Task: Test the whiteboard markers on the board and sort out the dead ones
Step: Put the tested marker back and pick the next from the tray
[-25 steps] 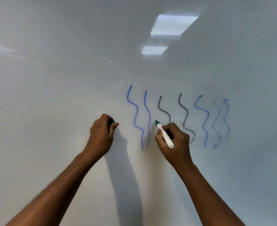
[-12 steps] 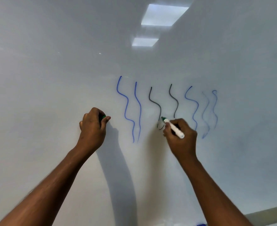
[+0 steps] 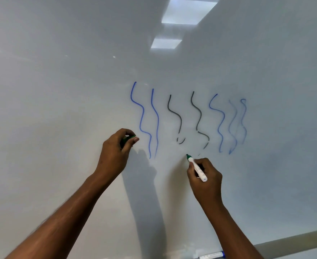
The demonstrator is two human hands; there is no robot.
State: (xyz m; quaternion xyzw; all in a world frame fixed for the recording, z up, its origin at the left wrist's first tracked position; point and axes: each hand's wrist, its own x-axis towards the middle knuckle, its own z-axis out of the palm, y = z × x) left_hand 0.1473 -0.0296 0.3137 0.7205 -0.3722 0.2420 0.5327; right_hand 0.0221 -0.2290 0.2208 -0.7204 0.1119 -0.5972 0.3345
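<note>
A: Obscured items?
B: Green cap (image 3: 128, 138) mostly hidden in the closed left hand (image 3: 116, 152); blue marker (image 3: 212, 256) cut off at the bottom edge.
A: Counts?
B: Seven squiggles on the whiteboard (image 3: 60, 109): five blue, two black. Right hand (image 3: 205, 176) pinches the green marker (image 3: 197, 168), tip at the board.

- Two ceiling panels glare off whiteboard (image 3: 60, 109), upper centre.
- Soft arm shadows, lower centre.
- Left forearm (image 3: 64, 217) blurred, probably motion.
- Edges slightly bowed.
</note>
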